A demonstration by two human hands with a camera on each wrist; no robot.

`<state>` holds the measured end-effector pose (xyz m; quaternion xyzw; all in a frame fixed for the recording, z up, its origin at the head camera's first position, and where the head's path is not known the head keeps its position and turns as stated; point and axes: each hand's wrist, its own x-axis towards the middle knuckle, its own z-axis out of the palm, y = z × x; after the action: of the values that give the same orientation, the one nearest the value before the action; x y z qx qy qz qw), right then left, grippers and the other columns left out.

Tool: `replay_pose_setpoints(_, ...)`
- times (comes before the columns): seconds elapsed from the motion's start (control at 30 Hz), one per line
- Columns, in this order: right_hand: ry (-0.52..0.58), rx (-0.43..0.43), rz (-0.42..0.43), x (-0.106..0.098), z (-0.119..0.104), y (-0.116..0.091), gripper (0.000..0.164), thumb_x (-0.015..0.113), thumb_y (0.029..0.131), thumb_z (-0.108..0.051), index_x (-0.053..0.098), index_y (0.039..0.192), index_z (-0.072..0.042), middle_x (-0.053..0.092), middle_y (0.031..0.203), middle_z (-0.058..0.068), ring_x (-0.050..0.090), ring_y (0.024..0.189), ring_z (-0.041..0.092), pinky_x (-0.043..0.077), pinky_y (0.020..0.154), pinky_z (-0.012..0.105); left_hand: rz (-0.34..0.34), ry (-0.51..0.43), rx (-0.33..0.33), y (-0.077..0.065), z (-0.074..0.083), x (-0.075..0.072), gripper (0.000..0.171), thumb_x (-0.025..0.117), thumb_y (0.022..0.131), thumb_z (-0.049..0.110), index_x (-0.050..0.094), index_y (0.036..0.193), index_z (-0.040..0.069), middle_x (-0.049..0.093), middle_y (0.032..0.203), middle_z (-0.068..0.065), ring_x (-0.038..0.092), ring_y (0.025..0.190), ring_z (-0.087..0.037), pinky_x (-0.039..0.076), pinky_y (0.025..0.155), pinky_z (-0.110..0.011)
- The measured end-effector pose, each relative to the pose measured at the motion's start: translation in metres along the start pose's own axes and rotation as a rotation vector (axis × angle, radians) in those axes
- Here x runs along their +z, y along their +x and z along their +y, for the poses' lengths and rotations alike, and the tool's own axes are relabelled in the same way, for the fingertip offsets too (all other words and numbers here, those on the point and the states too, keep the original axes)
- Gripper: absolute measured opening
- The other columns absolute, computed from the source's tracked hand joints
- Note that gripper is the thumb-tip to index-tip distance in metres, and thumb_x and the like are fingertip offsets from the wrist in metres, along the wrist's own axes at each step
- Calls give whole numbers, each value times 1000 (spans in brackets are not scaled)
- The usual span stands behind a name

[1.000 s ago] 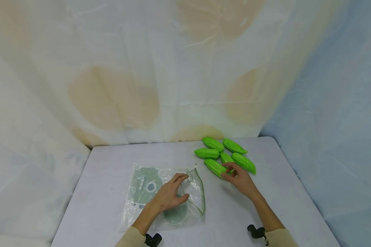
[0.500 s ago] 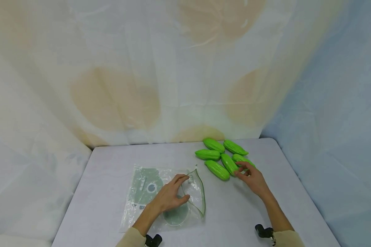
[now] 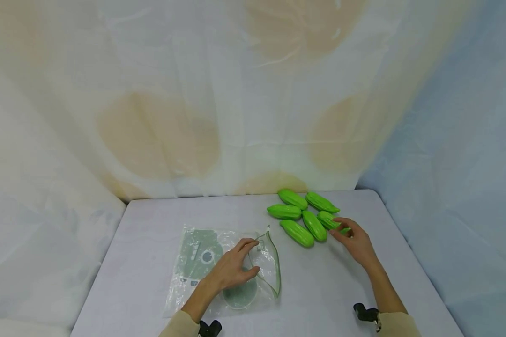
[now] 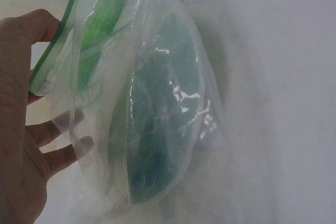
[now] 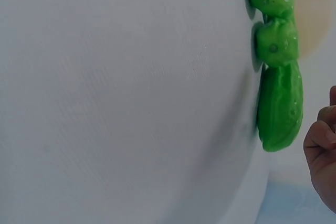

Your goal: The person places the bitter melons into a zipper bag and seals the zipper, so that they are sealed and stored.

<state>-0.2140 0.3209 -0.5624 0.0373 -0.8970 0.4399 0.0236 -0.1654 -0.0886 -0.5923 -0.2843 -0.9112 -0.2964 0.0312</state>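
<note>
My left hand [image 3: 229, 267] lies over a clear zip bag [image 3: 240, 296] with pale green print, thumb and fingers spread at its green-edged mouth. In the left wrist view, some fingertips show through the plastic [image 4: 168, 103], and the thumb is at the green edge. Over the rightmost green bitter gourd [image 3: 326, 220] is my right hand [image 3: 358, 245], thumb and forefinger apart and overlapping its near end. In the right wrist view the hand [image 5: 325, 161] is partly cut off, with bent fingers beside the gourds [image 5: 281, 108].
Several more bitter gourds [image 3: 293, 199] lie in a cluster toward the back right of the white table [image 3: 152, 224]. A patterned curtain [image 3: 185, 93] hangs behind the table, with a bluish sheet [image 3: 459, 164] at the right. Black wrist cameras [image 3: 366, 312] are strapped to both wrists.
My right hand has moved right from the front middle gourds to the rightmost one, uncovering the middle gourd. My left hand and the bag stay in place.
</note>
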Motion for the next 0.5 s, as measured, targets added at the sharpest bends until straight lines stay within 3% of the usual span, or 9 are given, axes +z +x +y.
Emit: replay_pose_setpoints(0.5,-75,11,33,-17,27,20,55,67,96,-43,57,141,-13,56,122,17,47,82,22,44,61,33,-7,-4,-8,0,1,0,68,64,93,45,45,151,17,44,149,4,63,110,-20,55,87,-39)
